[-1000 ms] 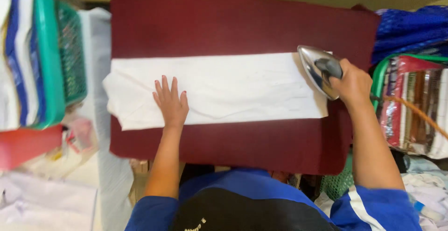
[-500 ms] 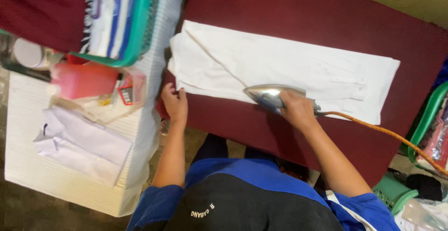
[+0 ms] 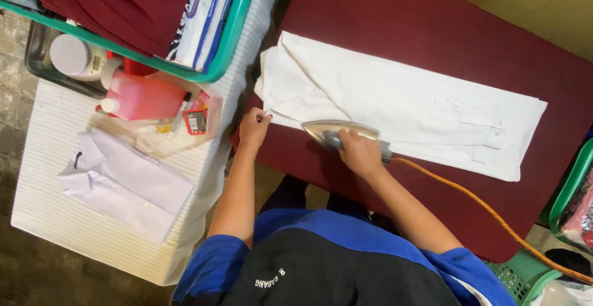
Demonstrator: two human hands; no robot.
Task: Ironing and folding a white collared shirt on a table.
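Fingers of the right hand (image 3: 360,153) are wrapped tight round the handle of the silver clothes iron (image 3: 338,133); left hand (image 3: 253,128) pinches the near edge of the folded white cotton garment (image 3: 395,99) lying on the maroon padded board (image 3: 432,28); pinching fingertips sit near the hot soleplate, so a burn looks possible; the orange cord (image 3: 482,210) might snag; the cloth looks creased at its left end.

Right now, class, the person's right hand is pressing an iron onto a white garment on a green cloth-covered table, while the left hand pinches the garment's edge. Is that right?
Not quite. The table is covered in dark red cloth, not green, as the head view shows. The rest holds: the right hand grips the iron on the white garment, and the left hand pinches its edge.
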